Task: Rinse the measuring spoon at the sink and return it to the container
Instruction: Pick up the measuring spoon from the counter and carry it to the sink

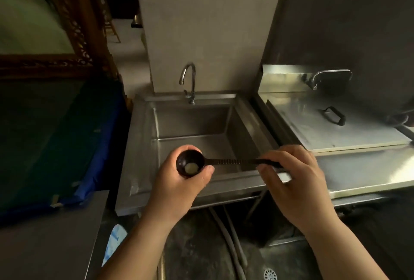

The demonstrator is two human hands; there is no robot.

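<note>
Dim steel fittings fill the space, with a square sink (192,123) set against a pale wall. Over the sink's near edge a dark measuring spoon (215,162) is held level, its bowl to the left and its ridged handle running right. A pale lump sits in the bottom of the bowl. The left hand (179,181) cups the bowl from below, fingers and thumb curled around it. The right hand (293,176) pinches the handle's far end, fingers closed on it. Behind, a curved faucet (189,82) stands at the back rim of the sink, its spout turned left. To the right lies a steel counter (358,172) carrying a flat lid with a black handle (333,115). On the left a blue-edged dark mat (56,136) is blurred. Hoses (233,239) under the sink and a floor drain (270,274), cut off by the bottom edge, are hard to make out.
</note>
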